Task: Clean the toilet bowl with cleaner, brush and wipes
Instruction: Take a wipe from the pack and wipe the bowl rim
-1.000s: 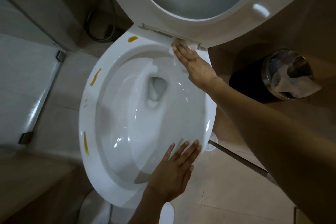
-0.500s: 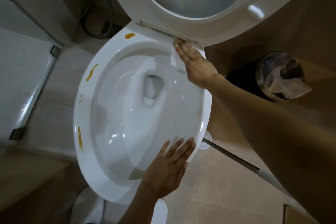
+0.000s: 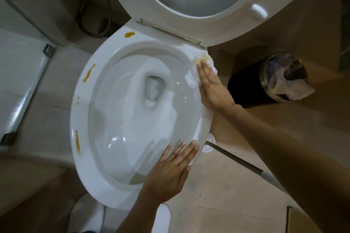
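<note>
Partly hidden beneath the flat, open right hand [image 3: 212,89], a stained white wipe [image 3: 193,75] lies on the white ceramic toilet bowl [image 3: 79,119]; the left hand [image 3: 170,172] rests open on the near rim; the round metal bin [image 3: 284,77], far right, holds crumpled wipes

Single head-worn, wide-angle view, looking steeply down from close above the toilet bowl [image 3: 79,111], which fills the centre of the frame. The raised seat [image 3: 217,30] runs off the top edge, floor tiles [image 3: 227,195] occupy the lower right, and both forearms enter from the bottom and right edges.
</note>
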